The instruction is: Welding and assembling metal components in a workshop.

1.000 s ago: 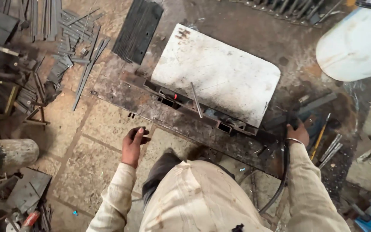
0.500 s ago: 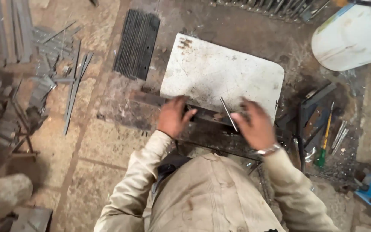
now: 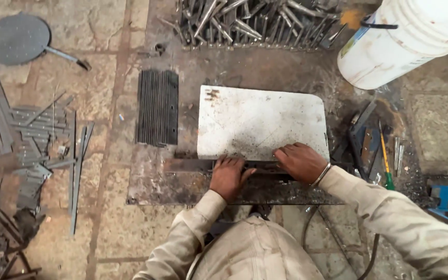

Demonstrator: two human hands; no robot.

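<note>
White metal sheet (image 3: 263,122) lies flat on rusty steel plate (image 3: 156,186) on stone floor. Left hand (image 3: 228,176) and right hand (image 3: 301,162) rest side by side at sheet's near edge, fingers spread on dark metal frame (image 3: 265,173) beneath; grip cannot be told. Stack of flat bars (image 3: 156,106) just left of sheet, white bucket (image 3: 400,41) far right.

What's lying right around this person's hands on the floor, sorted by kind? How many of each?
White sheet-metal panel: 1
Rusty steel base plate: 1
Stack of dark flat bars: 1
White plastic bucket: 1
Green-handled screwdriver: 1
Hands at the panel's near edge: 2, left hand, right hand
Total: 7
</note>
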